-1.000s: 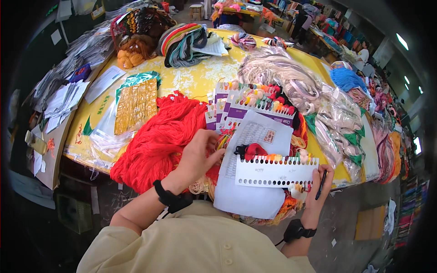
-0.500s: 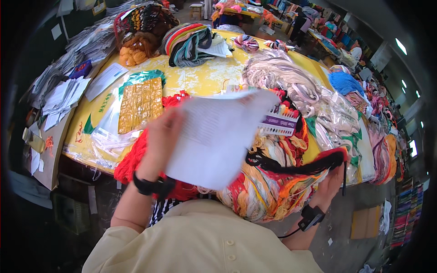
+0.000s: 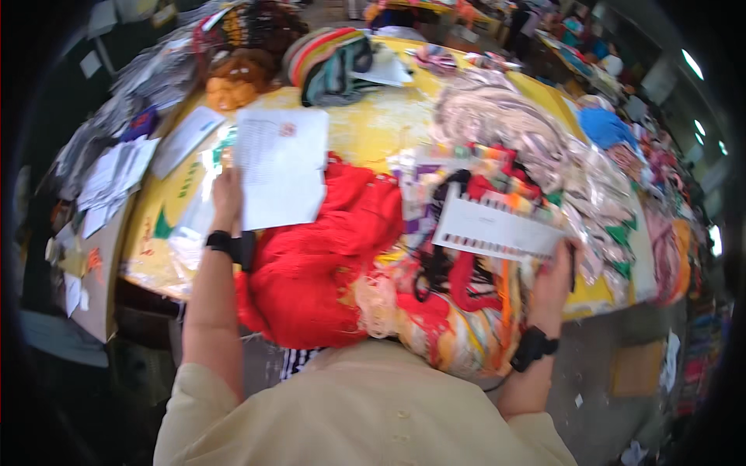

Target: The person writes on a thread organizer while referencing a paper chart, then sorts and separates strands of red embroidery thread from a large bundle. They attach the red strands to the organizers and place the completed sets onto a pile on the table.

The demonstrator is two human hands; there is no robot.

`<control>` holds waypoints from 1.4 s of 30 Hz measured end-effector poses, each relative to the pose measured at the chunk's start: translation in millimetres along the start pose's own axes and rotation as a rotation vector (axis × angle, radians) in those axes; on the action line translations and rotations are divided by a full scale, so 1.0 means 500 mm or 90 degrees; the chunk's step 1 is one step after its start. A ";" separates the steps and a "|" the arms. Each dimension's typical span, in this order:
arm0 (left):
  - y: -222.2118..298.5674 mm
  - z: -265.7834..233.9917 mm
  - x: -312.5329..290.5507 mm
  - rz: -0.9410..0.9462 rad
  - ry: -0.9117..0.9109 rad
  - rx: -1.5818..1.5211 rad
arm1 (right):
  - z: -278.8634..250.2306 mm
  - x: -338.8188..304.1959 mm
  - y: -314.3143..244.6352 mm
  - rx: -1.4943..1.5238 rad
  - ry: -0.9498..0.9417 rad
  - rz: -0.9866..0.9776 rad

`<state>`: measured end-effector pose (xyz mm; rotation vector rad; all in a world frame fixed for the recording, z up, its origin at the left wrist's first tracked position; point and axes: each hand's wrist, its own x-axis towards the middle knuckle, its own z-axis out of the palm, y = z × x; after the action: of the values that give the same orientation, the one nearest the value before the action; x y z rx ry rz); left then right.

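The left hand (image 3: 227, 198) pinches the lower left edge of a white printed sheet (image 3: 281, 167), held out at ten o'clock over the yellow table (image 3: 365, 132). The right hand (image 3: 556, 272), at four o'clock, has its fingers closed on the right end of a white yarn sample card (image 3: 497, 229) strung with coloured strands; a dark pen-like thing may sit in the same grip, though blur hides it.

The sheet is gripped at one edge only, so it could droop or slip onto the red yarn heap (image 3: 326, 256) below. The card's loose strands could snag the tangled multicoloured skeins (image 3: 443, 311) under it.

Bagged pale yarn (image 3: 505, 128) crowds one o'clock, paper stacks (image 3: 116, 171) lie at nine, and folded striped knits (image 3: 326, 54) sit at twelve.
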<state>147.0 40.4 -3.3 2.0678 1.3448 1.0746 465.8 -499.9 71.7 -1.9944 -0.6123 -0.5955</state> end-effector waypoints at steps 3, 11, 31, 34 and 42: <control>0.016 0.002 -0.040 -0.008 0.035 -0.178 | -0.018 -0.020 -0.038 0.453 -0.027 0.309; 0.110 -0.079 -0.083 -0.019 0.021 -0.490 | 0.005 -0.043 0.181 0.510 0.046 0.410; 0.455 -0.123 -0.373 0.036 -0.827 -0.709 | 0.137 -0.068 -0.441 0.009 -0.432 -0.404; 0.368 -0.026 -0.282 0.097 -0.583 -0.603 | 0.122 -0.063 -0.430 0.119 -0.402 -0.292; 0.118 0.134 0.009 0.112 -0.149 0.050 | 0.002 -0.090 -0.306 0.204 -0.300 -0.040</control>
<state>234.5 22.2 0.2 2.3227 1.1247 0.8265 335.1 -440.0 140.4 -1.8154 -0.9906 -0.0463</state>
